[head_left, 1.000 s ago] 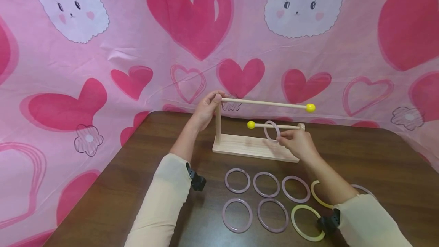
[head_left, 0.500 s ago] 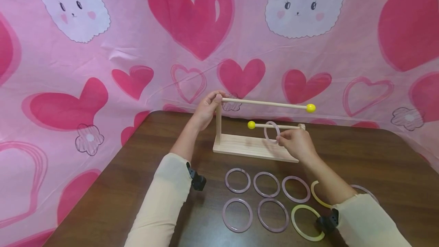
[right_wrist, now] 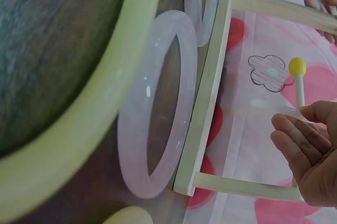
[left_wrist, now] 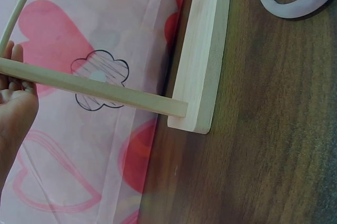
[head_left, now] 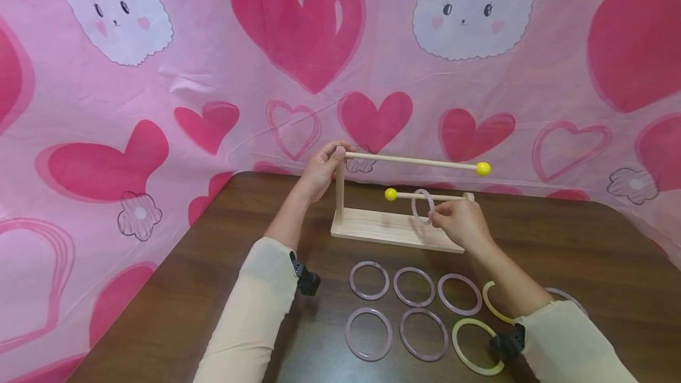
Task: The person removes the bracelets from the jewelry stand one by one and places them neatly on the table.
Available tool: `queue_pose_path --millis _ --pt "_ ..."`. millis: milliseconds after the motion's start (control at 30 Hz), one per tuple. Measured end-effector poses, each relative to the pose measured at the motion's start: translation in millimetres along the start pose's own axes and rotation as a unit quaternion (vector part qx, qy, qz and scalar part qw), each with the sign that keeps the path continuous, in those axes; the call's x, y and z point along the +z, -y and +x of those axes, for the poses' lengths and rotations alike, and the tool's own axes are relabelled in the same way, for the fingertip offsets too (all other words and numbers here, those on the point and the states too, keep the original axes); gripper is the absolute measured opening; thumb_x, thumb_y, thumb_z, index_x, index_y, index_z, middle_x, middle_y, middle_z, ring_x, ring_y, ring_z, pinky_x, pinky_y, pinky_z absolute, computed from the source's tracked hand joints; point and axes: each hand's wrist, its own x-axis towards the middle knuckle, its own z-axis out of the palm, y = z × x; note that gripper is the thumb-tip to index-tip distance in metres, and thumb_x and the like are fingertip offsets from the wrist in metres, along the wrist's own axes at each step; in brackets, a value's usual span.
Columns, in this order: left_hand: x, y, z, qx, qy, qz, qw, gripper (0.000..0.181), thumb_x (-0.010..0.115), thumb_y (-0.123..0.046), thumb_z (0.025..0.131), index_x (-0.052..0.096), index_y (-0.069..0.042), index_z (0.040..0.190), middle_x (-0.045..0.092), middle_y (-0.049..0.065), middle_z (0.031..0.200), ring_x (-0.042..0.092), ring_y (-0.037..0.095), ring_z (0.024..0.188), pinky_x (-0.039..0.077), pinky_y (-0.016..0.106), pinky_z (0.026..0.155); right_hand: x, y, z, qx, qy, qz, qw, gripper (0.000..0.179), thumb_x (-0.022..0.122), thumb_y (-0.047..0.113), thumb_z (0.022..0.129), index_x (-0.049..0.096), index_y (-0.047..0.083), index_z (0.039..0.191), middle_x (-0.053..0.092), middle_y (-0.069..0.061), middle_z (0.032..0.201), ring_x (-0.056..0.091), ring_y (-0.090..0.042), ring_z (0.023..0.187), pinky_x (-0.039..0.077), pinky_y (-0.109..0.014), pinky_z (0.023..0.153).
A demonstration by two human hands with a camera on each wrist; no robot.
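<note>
A pale wooden stand (head_left: 393,230) has a tall left post (head_left: 339,194) and two rods tipped with yellow balls. At the post's top my left hand (head_left: 319,173) grips it, thumb in front; in the left wrist view the fingers of that hand (left_wrist: 18,108) curl behind the wood. The lower rod (head_left: 452,197) runs through a translucent lilac bangle (head_left: 413,207). My right hand (head_left: 464,223) pinches this bangle's right side between thumb and index finger. In the right wrist view the right hand (right_wrist: 310,145) hides much of the bangle. The upper rod (head_left: 409,159) carries nothing.
Several bangles lie in two rows on the brown table (head_left: 175,312) before the stand, among them a lilac bangle (head_left: 347,336) and a yellow bangle (head_left: 457,347). My right forearm partly covers another yellow bangle (head_left: 486,297). A pink heart-patterned cloth (head_left: 298,28) hangs behind.
</note>
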Motion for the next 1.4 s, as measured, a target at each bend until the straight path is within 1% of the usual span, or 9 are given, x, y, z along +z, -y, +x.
queue_pose_path --millis 100,200,300,400,667,900,1033,1267,1400 --pt "-0.1 0.2 0.0 -0.003 -0.002 0.005 1.0 0.028 0.052 -0.034 0.086 0.056 -0.013 0.104 0.059 -0.002 0.103 0.046 0.011 0.09 0.034 0.027 0.076 1.3 0.3 -0.1 0.002 -0.003 0.006 1.0 0.014 0.064 0.01 0.083 0.073 -0.001 0.085 0.069 -0.009 0.069 0.065 -0.027 0.073 0.033 -0.05 0.094" --pt "-0.1 -0.2 0.2 -0.007 -0.001 0.016 0.9998 0.034 0.048 -0.027 0.093 0.051 0.002 0.112 0.056 0.015 0.114 0.046 0.011 0.09 0.032 0.027 0.073 2.3 -0.3 0.1 0.001 -0.012 0.008 0.9999 0.014 0.063 0.008 0.082 0.073 -0.001 0.084 0.069 -0.009 0.069 0.065 -0.03 0.077 0.027 -0.051 0.1" --pt "-0.1 -0.1 0.9 -0.01 0.001 0.025 0.9996 0.036 0.044 -0.021 0.097 0.044 0.007 0.119 0.048 0.025 0.125 0.046 0.012 0.093 0.031 0.028 0.073 3.0 -0.1 0.3 0.0 -0.021 0.008 0.9998 0.014 0.062 0.009 0.082 0.073 0.0 0.084 0.069 -0.007 0.069 0.064 -0.029 0.079 0.037 -0.048 0.089" --pt "-0.3 0.3 1.4 -0.01 0.003 0.023 0.9997 0.036 0.043 -0.019 0.098 0.042 0.009 0.121 0.046 0.026 0.128 0.047 0.012 0.098 0.031 0.029 0.076 3.8 0.7 0.6 -0.002 -0.028 0.01 0.9995 0.014 0.063 0.01 0.081 0.074 0.001 0.084 0.069 -0.007 0.069 0.064 -0.028 0.08 0.043 -0.045 0.075" --pt "-0.5 0.6 0.9 0.001 0.007 0.01 0.9999 0.054 0.049 -0.033 0.088 0.044 0.01 0.121 0.046 0.028 0.127 0.047 0.012 0.097 0.031 0.028 0.08 9.4 0.8 1.9 -0.031 -0.048 0.014 0.9983 0.013 0.064 0.008 0.08 0.073 -0.001 0.083 0.068 -0.008 0.066 0.066 -0.029 0.075 0.042 -0.044 0.074" --pt "-1.0 1.1 0.8 0.004 0.009 0.007 0.9999 0.064 0.051 -0.04 0.082 0.044 0.01 0.121 0.045 0.029 0.127 0.048 0.011 0.097 0.031 0.029 0.082 11.4 1.8 3.0 -0.034 -0.053 0.008 0.998 0.014 0.063 0.008 0.08 0.073 -0.001 0.084 0.068 -0.007 0.065 0.06 -0.019 0.063 0.04 -0.034 0.059" --pt "-0.6 0.5 0.3 0.001 0.009 0.006 0.9999 0.063 0.051 -0.039 0.082 0.044 0.01 0.122 0.044 0.029 0.128 0.047 0.012 0.097 0.031 0.029 0.082 12.0 2.8 3.3 -0.032 -0.054 0.015 0.9979 0.014 0.063 0.008 0.08 0.073 -0.001 0.084 0.068 -0.007 0.065 0.056 -0.015 0.06 0.041 -0.041 0.073" --pt "-0.5 -1.3 -0.6 -0.005 0.006 0.017 0.9998 0.057 0.05 -0.037 0.085 0.045 0.008 0.121 0.047 0.026 0.128 0.046 0.015 0.099 0.031 0.03 0.079 11.8 5.2 4.0 -0.033 -0.051 0.023 0.9979 0.014 0.063 0.007 0.08 0.073 -0.002 0.086 0.068 -0.009 0.066 0.041 -0.014 0.048 0.029 -0.052 0.093" --pt "-1.0 -0.9 0.0 -0.005 0.008 0.021 0.9997 0.06 0.049 -0.039 0.084 0.044 0.008 0.121 0.047 0.025 0.127 0.042 0.031 0.107 0.03 0.029 0.076 12.0 6.0 4.5 -0.036 -0.053 0.023 0.9977 0.014 0.063 0.007 0.081 0.073 -0.002 0.086 0.068 -0.008 0.065 0.053 -0.018 0.053 0.016 -0.056 0.102"
